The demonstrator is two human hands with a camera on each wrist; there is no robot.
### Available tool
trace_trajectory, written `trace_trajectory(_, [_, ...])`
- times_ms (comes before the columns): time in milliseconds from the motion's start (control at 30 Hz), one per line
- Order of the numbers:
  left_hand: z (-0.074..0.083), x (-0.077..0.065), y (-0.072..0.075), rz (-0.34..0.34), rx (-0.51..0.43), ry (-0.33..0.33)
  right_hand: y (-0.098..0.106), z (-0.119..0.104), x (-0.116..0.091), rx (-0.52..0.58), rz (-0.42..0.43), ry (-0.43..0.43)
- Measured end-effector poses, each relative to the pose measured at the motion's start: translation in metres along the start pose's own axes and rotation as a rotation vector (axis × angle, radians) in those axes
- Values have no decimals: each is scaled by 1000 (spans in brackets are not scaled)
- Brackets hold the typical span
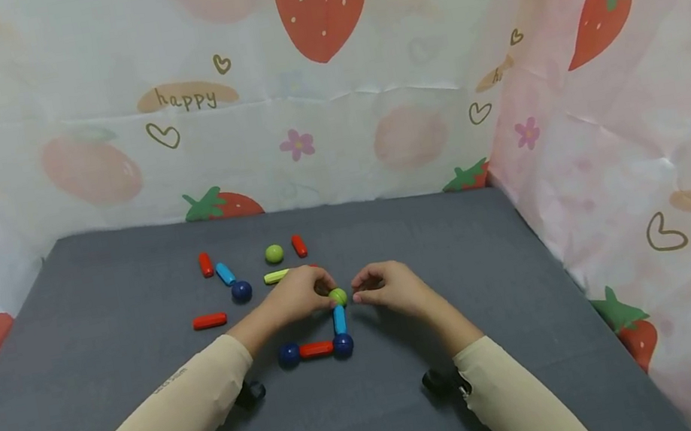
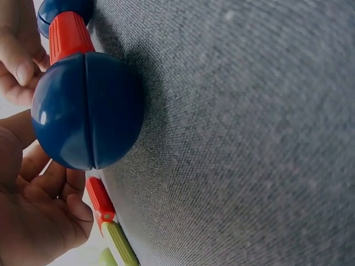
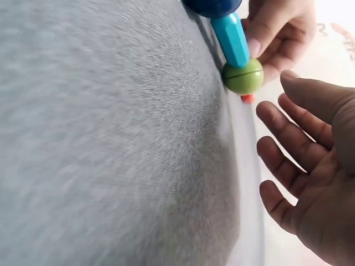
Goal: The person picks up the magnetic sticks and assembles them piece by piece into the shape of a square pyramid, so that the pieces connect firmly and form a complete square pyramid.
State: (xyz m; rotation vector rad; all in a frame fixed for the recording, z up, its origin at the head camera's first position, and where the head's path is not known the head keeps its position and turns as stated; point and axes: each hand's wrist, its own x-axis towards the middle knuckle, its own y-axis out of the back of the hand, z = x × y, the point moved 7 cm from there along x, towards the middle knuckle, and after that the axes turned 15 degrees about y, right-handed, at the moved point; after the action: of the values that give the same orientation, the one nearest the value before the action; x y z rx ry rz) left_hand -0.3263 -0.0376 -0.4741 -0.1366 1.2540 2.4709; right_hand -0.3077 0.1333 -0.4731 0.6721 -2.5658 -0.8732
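My left hand point(image 1: 299, 296) pinches a green ball point(image 1: 338, 297) at the far end of a light blue stick point(image 1: 339, 320). That stick runs down to a dark blue ball point(image 1: 343, 345), which a red stick point(image 1: 317, 350) joins to another dark blue ball point(image 1: 289, 355). Together they form an L shape on the table. Just right of the green ball is my right hand point(image 1: 392, 288), fingers loosely bent around nothing; the right wrist view shows a gap between its fingertips and the green ball point(image 3: 243, 76). Close up in the left wrist view, one dark blue ball point(image 2: 89, 111) hides part of the left hand.
Loose pieces lie at the back left of the grey table point(image 1: 461, 249): a yellow-green stick point(image 1: 276, 277), a green ball point(image 1: 273, 254), a dark blue ball point(image 1: 242, 291), a light blue stick point(image 1: 226, 274) and several red sticks point(image 1: 209, 321). A printed curtain point(image 1: 332, 134) stands behind.
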Motion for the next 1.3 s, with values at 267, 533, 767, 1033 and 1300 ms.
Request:
trace_trajectory(267, [-3,0,-3,4,-30,37,-11,9,15,28,-26,-12])
trace_trajectory(533, [-2,0,-4,19,-33,35,-18,11,19,63,-51,-9])
trace_trajectory(767, [-4,-4,5,-7,-44,6,-20,10,19,76,-64,-32])
trace_trajectory(1033, [-9,-7,43,109,114,-6,-18,13,24,54,-65,-33])
trace_trajectory(1300, [-40,7,63,185,224,17,-20,14,24,58,-70,-33])
